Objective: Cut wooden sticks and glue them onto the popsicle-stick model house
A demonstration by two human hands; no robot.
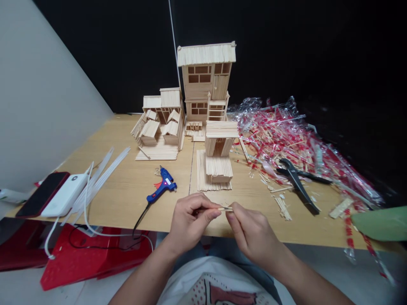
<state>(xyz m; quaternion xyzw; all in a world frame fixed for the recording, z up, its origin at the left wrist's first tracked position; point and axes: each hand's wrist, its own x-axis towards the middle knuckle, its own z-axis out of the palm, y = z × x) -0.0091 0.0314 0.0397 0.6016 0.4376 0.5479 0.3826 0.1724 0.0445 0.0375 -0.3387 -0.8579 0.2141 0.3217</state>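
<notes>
small stick hut, landmark of this entry, pale wood, slatted roof and porch, on a light wooden table. directly in front of the hut, above the table edge: thin wooden stick, held level between two bare hands. left hand, pinched shut on the stick with thumb and forefinger. right hand, pinched likewise at the stick's other end, fingertips just beside those opposite; small dark detail at the right grip, too small to tell. behind the hut: tall stick house, upright, with slatted roof and paned window openings. behind and to the left of the hut: low stick compound, with several little roofed structures inside. left of the hut: blue glue gun, laid on its side, nozzle away from the wearer. farther left of the hut: clear glue sticks, white power bank and dark phone. low on the hut's left, below table level: red stool. right of the hut: heap of red-printed wrappers mixed with loose sticks; nearer, black pliers-like tool and short stick offcuts. far right of the hut: green object, kind hard to tell.
</notes>
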